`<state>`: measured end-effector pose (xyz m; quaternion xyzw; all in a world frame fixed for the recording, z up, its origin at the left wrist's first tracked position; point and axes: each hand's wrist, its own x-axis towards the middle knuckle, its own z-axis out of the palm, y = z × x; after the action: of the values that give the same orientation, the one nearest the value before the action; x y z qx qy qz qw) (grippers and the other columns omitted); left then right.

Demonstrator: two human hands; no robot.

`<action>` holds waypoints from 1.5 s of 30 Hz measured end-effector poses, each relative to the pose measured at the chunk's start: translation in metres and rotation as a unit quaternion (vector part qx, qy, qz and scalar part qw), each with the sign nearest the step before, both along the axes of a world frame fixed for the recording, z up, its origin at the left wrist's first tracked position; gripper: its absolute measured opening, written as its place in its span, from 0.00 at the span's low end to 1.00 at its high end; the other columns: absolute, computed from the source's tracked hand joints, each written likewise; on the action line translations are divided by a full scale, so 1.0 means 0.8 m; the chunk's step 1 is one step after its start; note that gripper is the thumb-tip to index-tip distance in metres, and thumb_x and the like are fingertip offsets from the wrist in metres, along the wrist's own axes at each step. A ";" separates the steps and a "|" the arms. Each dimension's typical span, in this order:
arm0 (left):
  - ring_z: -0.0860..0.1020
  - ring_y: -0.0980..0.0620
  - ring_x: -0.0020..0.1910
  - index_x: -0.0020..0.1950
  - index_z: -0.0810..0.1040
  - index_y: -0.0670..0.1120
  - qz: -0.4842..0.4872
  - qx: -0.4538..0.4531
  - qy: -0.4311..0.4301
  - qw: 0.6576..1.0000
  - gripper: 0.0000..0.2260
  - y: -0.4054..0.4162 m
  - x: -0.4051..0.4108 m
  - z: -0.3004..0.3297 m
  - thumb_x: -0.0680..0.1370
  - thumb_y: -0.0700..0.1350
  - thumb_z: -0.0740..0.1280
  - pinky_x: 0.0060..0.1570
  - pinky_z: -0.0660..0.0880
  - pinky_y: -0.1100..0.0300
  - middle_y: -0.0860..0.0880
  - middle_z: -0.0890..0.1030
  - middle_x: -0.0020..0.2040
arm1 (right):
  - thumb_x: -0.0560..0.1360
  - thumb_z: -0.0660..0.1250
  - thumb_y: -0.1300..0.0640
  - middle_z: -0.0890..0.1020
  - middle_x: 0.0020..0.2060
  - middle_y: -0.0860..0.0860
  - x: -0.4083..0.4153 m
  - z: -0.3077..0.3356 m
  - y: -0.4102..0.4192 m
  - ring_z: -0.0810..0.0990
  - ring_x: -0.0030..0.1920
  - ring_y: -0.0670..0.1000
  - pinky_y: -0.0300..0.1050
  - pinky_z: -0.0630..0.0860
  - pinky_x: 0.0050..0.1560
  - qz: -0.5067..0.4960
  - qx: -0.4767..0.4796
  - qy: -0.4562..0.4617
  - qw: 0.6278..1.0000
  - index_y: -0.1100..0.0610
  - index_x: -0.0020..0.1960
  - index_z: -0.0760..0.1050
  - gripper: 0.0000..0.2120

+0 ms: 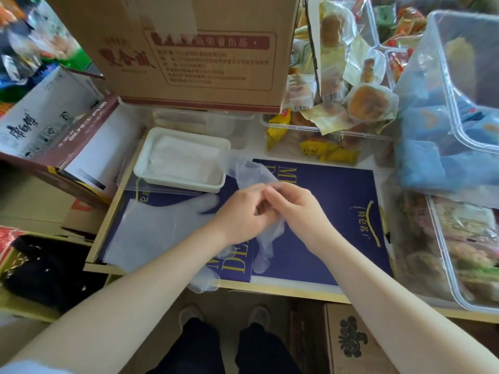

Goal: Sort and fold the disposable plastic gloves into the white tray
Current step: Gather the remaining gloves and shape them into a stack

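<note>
Cluttered with boxes and snack tubs, the desk (297, 291) carries a dark blue printed sheet (324, 211) as the working surface. Over its middle the left hand (240, 214) and right hand (294, 209) meet, fingertips touching, both pinched on one clear plastic glove (267, 238). Part of that glove fans out above the hands toward the tray, and the rest hangs crumpled below them onto the blue sheet.

Just left of the left hand a second glove (151, 228) lies flat on the sheet, its fingers pointing toward the hands. Another bit of clear film (204, 282) sticks out under the left forearm at the desk's front edge.

Beyond the flat glove sits the white tray (140, 157), with a pile of pale folded gloves (183, 160) inside. Behind the tray stands a large cardboard box (189, 49) with red print. To the right, a clear tub (324, 141) holds yellow-wrapped snacks, with wrapped buns (367, 101) heaped above it.
</note>
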<state>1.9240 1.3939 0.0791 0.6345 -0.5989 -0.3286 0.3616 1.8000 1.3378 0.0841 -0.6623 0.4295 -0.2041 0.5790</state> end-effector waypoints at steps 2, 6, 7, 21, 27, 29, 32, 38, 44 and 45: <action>0.74 0.63 0.40 0.51 0.76 0.49 -0.030 0.013 0.048 0.998 0.13 0.004 0.003 0.004 0.73 0.38 0.57 0.43 0.68 0.70 0.59 0.76 0.42 | 0.76 0.63 0.51 0.82 0.40 0.59 -0.002 0.003 -0.004 0.75 0.39 0.47 0.45 0.71 0.42 0.002 -0.001 0.007 1.000 0.61 0.44 0.79 0.14; 0.79 0.61 0.40 0.53 0.71 0.53 0.022 -0.008 0.146 0.989 0.14 0.020 0.018 0.013 0.77 0.34 0.56 0.45 0.72 0.70 0.53 0.80 0.47 | 0.78 0.61 0.58 0.74 0.28 0.49 -0.003 0.013 -0.019 0.68 0.29 0.43 0.40 0.65 0.33 -0.005 -0.049 0.050 0.998 0.61 0.37 0.76 0.13; 0.78 0.61 0.41 0.53 0.70 0.54 0.056 -0.041 0.106 0.992 0.13 0.023 0.025 0.017 0.77 0.36 0.59 0.46 0.72 0.69 0.55 0.79 0.47 | 0.78 0.61 0.58 0.74 0.29 0.49 -0.002 0.016 -0.022 0.68 0.29 0.44 0.41 0.66 0.33 0.012 -0.062 0.071 0.996 0.62 0.38 0.76 0.13; 0.76 0.67 0.31 0.37 0.79 0.50 0.140 0.054 0.122 0.981 0.08 0.087 0.135 0.041 0.73 0.39 0.70 0.37 0.71 0.72 0.61 0.80 0.29 | 0.71 0.71 0.54 0.82 0.35 0.56 0.104 0.080 -0.025 0.76 0.34 0.49 0.43 0.73 0.41 0.248 -0.022 0.154 0.956 0.64 0.43 0.79 0.12; 0.79 0.61 0.31 0.37 0.80 0.49 0.285 0.026 0.201 0.937 0.07 0.120 0.173 0.038 0.76 0.45 0.68 0.37 0.75 0.66 0.56 0.81 0.28 | 0.75 0.66 0.65 0.80 0.36 0.50 0.143 0.057 -0.012 0.80 0.37 0.49 0.43 0.79 0.42 0.139 0.199 0.011 0.970 0.67 0.48 0.75 0.05; 0.78 0.59 0.29 0.36 0.80 0.49 0.331 0.038 0.212 0.919 0.09 0.128 0.183 0.032 0.76 0.47 0.67 0.37 0.75 0.62 0.55 0.80 0.27 | 0.75 0.66 0.62 0.82 0.35 0.49 0.157 0.044 -0.003 0.81 0.35 0.46 0.39 0.80 0.38 0.094 0.250 -0.013 0.964 0.61 0.46 0.77 0.03; 0.77 0.56 0.28 0.32 0.79 0.48 0.374 0.068 0.244 0.892 0.14 0.140 0.200 0.022 0.76 0.51 0.66 0.38 0.73 0.58 0.54 0.79 0.25 | 0.74 0.67 0.59 0.79 0.40 0.55 0.179 0.021 0.013 0.78 0.37 0.51 0.40 0.77 0.39 0.077 0.218 0.022 0.973 0.61 0.46 0.77 0.05; 0.79 0.51 0.38 0.42 0.81 0.42 0.268 0.240 0.253 0.898 0.19 0.173 0.221 0.010 0.80 0.53 0.59 0.40 0.74 0.61 0.46 0.82 0.40 | 0.74 0.68 0.62 0.77 0.30 0.51 0.214 0.001 0.023 0.72 0.26 0.41 0.32 0.70 0.32 0.111 -0.024 0.097 0.989 0.59 0.38 0.76 0.06; 0.79 0.54 0.41 0.45 0.79 0.48 0.155 0.350 0.054 0.922 0.12 0.211 0.271 -0.021 0.79 0.53 0.61 0.43 0.75 0.60 0.53 0.82 0.42 | 0.79 0.60 0.57 0.80 0.41 0.54 0.251 -0.043 0.034 0.76 0.42 0.56 0.46 0.66 0.40 0.346 -0.281 0.240 0.863 0.59 0.49 0.74 0.07; 0.79 0.54 0.42 0.48 0.78 0.49 0.205 0.331 0.024 0.921 0.10 0.216 0.283 -0.030 0.80 0.52 0.60 0.41 0.74 0.61 0.53 0.81 0.43 | 0.80 0.59 0.55 0.79 0.43 0.56 0.261 -0.054 0.040 0.76 0.44 0.57 0.46 0.64 0.39 0.372 -0.290 0.250 0.846 0.60 0.50 0.74 0.09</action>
<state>2.1506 1.5665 0.0553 0.8188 -0.3037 -0.4419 0.2049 2.0085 1.3701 0.0410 -0.9388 0.2023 0.0833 0.2662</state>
